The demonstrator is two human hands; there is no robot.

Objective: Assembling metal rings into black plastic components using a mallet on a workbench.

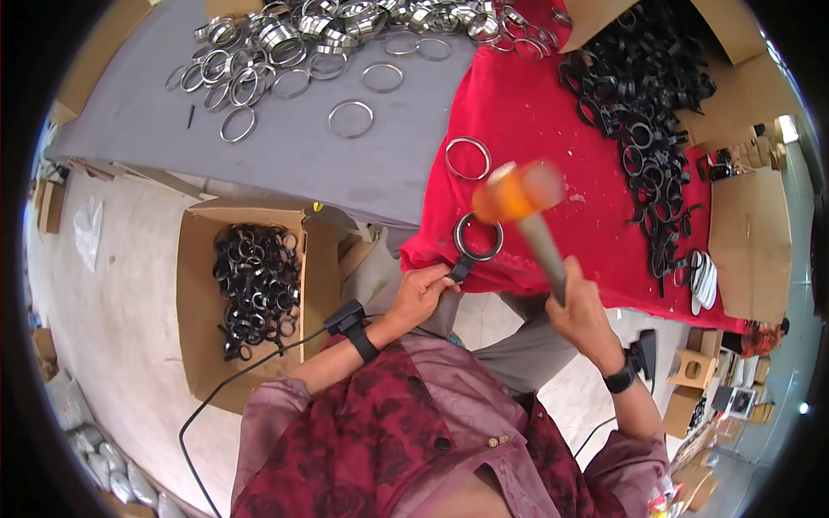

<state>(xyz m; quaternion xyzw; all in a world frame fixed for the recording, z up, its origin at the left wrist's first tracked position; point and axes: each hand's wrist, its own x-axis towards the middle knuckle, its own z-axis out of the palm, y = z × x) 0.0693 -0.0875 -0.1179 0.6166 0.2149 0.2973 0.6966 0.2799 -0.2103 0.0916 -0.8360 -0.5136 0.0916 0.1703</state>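
Observation:
My right hand is closed round the grey handle of a mallet. The mallet's orange head is raised over the red cloth, and one end of it is blurred. My left hand pinches the short black tab of a black ring at the cloth's front edge. A metal ring sits in or on that black ring; I cannot tell how deep. Just beyond it, a loose silver ring lies flat on the red cloth.
Silver rings are heaped on the grey cloth at the far left. Black ring parts spill across the right of the table from a cardboard box. An open carton of finished-looking black rings stands on the floor at left. White gloves lie right.

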